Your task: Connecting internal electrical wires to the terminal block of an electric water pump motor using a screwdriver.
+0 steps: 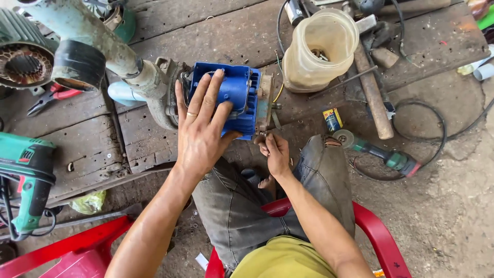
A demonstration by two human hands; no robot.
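Observation:
A blue ribbed motor housing [237,92] lies on its side at the edge of a worn wooden platform [92,134], joined on its left to a grimy pump body [154,82]. My left hand [201,123] lies flat on top of the blue housing, fingers spread, a ring on one finger. My right hand [274,152] is at the lower right end of the housing by the grey end plate [266,98], fingers pinched on a small part too tiny to identify. I sit in a red plastic chair [370,226], knees below the motor.
A cloudy plastic jar [319,51] stands right of the motor, with a wooden-handled hammer [373,92] and a green angle grinder [386,154] beyond it. A green power drill [25,175], red-handled pliers [51,98] and a stator [23,64] are on the left.

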